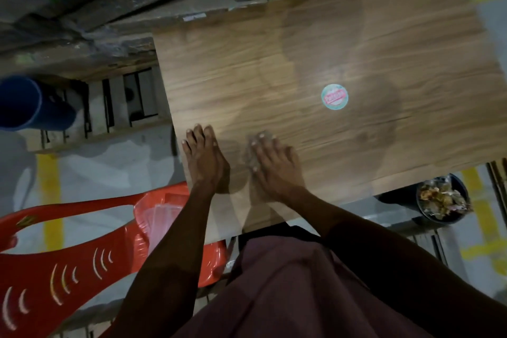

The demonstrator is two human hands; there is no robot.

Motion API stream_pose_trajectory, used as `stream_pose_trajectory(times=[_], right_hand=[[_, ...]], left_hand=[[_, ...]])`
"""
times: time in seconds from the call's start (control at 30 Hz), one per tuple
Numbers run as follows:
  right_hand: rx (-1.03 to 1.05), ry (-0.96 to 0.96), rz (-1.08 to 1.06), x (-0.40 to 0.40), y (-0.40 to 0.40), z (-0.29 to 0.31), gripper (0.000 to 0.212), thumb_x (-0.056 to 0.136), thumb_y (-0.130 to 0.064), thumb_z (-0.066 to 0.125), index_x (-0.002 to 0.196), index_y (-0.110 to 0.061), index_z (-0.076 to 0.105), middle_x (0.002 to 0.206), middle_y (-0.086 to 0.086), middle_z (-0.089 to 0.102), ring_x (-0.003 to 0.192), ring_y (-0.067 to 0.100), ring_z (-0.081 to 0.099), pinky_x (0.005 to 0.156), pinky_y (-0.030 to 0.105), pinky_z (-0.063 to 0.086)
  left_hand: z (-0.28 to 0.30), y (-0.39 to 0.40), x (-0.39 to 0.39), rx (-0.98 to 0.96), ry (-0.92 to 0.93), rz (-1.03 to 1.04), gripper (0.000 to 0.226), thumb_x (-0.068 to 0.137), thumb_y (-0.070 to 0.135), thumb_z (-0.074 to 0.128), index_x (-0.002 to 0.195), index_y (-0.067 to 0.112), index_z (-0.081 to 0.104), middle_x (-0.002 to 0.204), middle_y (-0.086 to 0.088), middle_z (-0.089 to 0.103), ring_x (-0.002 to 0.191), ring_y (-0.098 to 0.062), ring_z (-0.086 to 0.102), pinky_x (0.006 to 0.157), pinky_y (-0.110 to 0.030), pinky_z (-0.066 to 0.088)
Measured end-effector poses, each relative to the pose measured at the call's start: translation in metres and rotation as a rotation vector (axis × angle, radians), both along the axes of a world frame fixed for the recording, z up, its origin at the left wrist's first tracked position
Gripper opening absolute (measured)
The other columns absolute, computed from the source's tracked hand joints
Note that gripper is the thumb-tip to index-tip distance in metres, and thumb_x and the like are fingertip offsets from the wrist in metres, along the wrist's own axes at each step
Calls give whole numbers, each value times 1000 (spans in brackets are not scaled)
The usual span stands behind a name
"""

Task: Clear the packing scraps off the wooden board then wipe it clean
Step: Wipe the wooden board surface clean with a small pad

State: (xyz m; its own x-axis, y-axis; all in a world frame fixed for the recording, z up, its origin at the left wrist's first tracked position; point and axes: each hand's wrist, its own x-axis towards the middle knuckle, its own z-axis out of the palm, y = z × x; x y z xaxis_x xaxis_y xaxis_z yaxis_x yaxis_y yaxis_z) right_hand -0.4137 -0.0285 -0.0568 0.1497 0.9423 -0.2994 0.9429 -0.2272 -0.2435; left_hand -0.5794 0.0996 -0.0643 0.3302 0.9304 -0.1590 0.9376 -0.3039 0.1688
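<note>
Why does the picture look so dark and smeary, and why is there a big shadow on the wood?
Head view: dim light throughout; the round sticker and the right hand's fingertips are smeared by motion blur; a broad soft shadow, probably the person's own, darkens the wooden board beyond the sticker; the wide lens bends the edges.

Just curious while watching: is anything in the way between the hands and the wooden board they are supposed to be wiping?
Nothing visible. The left hand lies flat on the wooden board. The right hand presses a pale, blurry cloth or scrap onto it. A round sticker lies farther out on the board.
</note>
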Motion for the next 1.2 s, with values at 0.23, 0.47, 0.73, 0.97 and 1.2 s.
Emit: stream_pose_trajectory(times=[0.23,0.47,0.73,0.97,1.2], right_hand=[[10,22,89,-18,25,-6,68,104,-49,29,163,-23,9,171,7,2,157,38,0,115,66,22],[27,-6,-1,8,47,-7,67,104,-50,29,163,-25,10,172,4,5,157,32,5,119,56,22],[57,28,142,-13,65,-11,66,102,-48,34,161,-21,22,170,9,14,156,37,9,115,61,25],[66,-9,-235,18,108,-8,66,103,-48,33,162,-26,15,171,2,11,156,35,10,114,60,24],[57,-4,151,1,130,-12,67,101,-50,32,161,-25,19,170,4,14,156,36,11,114,60,26]], left_hand=[[-3,25,20,167,-265,186,28,90,14,42,114,9,56,110,-13,53,106,-33,47,98,-47,42],[-12,21,24,96,-257,254,33,98,20,41,128,12,51,148,-15,46,141,-37,35,123,-45,21],[-11,21,25,-8,-213,251,47,104,30,31,146,12,38,167,-13,19,156,-28,7,127,-47,9],[-10,25,29,-2,-204,281,47,103,25,33,147,12,37,166,-11,21,156,-27,9,126,-47,9],[-8,24,26,-12,-173,286,45,102,27,33,145,12,40,166,-11,22,156,-26,10,127,-46,10]])
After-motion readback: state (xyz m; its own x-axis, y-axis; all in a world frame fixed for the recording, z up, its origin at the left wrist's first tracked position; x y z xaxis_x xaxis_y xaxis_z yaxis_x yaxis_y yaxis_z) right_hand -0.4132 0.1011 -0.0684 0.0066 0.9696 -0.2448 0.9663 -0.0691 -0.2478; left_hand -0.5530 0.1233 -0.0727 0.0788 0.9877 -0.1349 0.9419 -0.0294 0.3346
